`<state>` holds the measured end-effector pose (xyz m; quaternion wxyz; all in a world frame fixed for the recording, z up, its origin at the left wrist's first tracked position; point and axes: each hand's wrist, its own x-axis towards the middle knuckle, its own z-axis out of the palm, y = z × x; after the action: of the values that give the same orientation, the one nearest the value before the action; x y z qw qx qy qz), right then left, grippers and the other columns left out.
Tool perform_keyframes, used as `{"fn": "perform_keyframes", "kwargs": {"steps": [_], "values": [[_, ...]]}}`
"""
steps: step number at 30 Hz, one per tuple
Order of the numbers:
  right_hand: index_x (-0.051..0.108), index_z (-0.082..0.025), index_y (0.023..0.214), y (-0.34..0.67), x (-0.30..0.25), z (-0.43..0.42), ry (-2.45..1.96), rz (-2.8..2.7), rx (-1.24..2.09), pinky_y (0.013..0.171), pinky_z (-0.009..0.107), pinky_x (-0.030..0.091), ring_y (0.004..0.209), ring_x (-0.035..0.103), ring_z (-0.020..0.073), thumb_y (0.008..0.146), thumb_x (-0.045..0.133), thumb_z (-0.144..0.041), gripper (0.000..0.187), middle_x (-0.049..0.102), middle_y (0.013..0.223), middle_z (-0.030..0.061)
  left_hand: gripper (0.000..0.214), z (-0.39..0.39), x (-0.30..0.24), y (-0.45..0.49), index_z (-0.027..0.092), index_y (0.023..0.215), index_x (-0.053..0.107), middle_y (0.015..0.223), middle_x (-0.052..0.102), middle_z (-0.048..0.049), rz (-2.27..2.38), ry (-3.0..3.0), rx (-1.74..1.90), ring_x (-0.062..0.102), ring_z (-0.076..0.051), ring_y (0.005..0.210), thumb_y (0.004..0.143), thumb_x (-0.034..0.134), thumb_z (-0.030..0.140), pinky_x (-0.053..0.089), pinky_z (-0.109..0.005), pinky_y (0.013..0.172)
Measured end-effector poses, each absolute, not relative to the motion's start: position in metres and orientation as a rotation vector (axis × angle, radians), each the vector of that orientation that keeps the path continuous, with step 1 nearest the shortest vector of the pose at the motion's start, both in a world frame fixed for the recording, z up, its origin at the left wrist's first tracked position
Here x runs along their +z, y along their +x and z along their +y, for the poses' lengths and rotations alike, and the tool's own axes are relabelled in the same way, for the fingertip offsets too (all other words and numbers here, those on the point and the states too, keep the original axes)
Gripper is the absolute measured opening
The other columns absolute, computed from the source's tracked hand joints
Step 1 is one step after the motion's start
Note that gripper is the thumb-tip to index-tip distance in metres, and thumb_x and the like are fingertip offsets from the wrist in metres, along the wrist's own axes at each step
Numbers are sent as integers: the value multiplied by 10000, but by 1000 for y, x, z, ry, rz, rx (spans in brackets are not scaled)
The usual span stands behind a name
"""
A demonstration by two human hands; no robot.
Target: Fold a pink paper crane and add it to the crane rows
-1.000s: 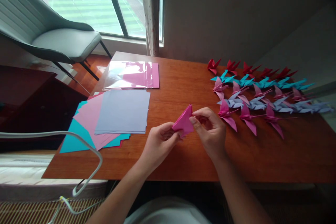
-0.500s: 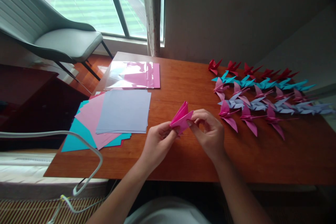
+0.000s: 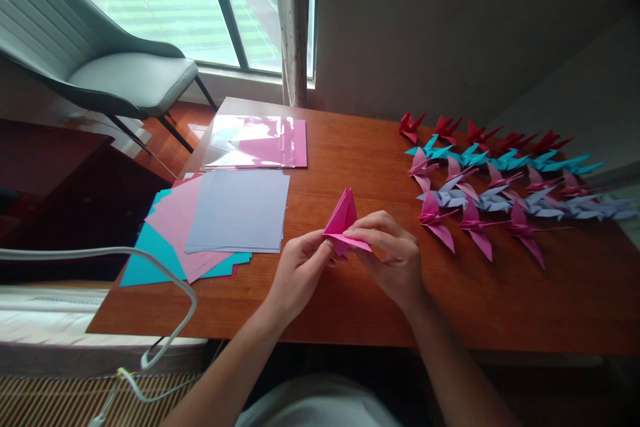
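A partly folded bright pink origami paper (image 3: 344, 215) is held above the table, one pointed part upright and another flap tipped down to the right. My left hand (image 3: 303, 267) pinches its left corner between thumb and fingers. On the other side, my right hand (image 3: 393, 250) is closed on the paper, its fingertips pressing along the lower flap. Some of the underside is hidden by my fingers. To the right stand rows of finished paper cranes, among them a magenta crane (image 3: 436, 221), a red crane (image 3: 410, 125) and a turquoise crane (image 3: 470, 156).
Lavender sheets (image 3: 237, 210) lie over pink and turquoise sheets (image 3: 150, 250) at the table's left. Behind them is a clear plastic packet (image 3: 250, 141) of paper. A white cable (image 3: 165, 270) loops past the left edge of the wooden table (image 3: 320, 307). A grey chair (image 3: 133, 80) stands by the window.
The right fingers have shifted from the flap's upper right tip onto its top. That flap has swung downward, exposing the upright pointed part behind it.
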<state>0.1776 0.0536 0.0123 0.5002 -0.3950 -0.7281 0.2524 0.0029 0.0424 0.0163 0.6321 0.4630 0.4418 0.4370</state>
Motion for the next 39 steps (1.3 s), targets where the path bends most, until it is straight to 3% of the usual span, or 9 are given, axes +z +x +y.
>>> {"fn": "perform_keyframes", "kwargs": {"steps": [5,11,23,28,32,36,39], "values": [[753,-341,1152,174,5,51,-930,-1872,384,751,375,568,923,652,221,882,678,-105,366,753,1013,52,263,44,13,1,134,972,791,845,769,-75,956,896,1026,680,-193,768,904,667,357,522,-260,708],[715,-346,1217,173,1,49,-913,-1965,238,876,426,588,1034,642,237,878,671,-72,438,752,1119,53,282,44,10,0,142,956,789,867,776,-76,873,787,1052,710,-227,837,875,709,400,546,-289,755],[681,-279,1273,171,3,48,-860,-2057,211,896,422,595,1064,620,249,854,670,-38,483,758,1209,28,255,44,7,-2,136,938,779,826,743,-62,820,677,1091,688,-189,785,906,660,359,537,-259,719],[662,-287,1277,171,4,47,-830,-2011,291,925,463,576,1077,626,257,826,585,15,548,744,1230,36,246,44,9,0,149,974,776,852,739,-47,874,709,1080,663,-160,774,889,707,369,522,-239,723],[684,-280,1187,172,10,47,-937,-1780,428,944,468,541,1096,641,246,877,522,-20,436,726,1208,59,274,44,10,1,154,1016,785,867,748,-50,923,714,1058,654,-163,772,863,730,375,519,-247,735],[662,-255,1184,172,9,49,-1201,-1510,738,737,327,549,983,656,214,947,587,-218,252,686,1108,66,297,44,11,1,152,1028,792,890,762,-63,926,744,1022,660,-176,795,863,725,389,512,-249,740],[696,-227,1034,172,5,52,-1235,-1461,1016,661,281,514,846,658,187,942,631,-323,148,684,940,40,293,43,11,1,161,1057,790,933,771,-71,919,747,1023,678,-199,846,867,721,373,517,-257,753]]}}
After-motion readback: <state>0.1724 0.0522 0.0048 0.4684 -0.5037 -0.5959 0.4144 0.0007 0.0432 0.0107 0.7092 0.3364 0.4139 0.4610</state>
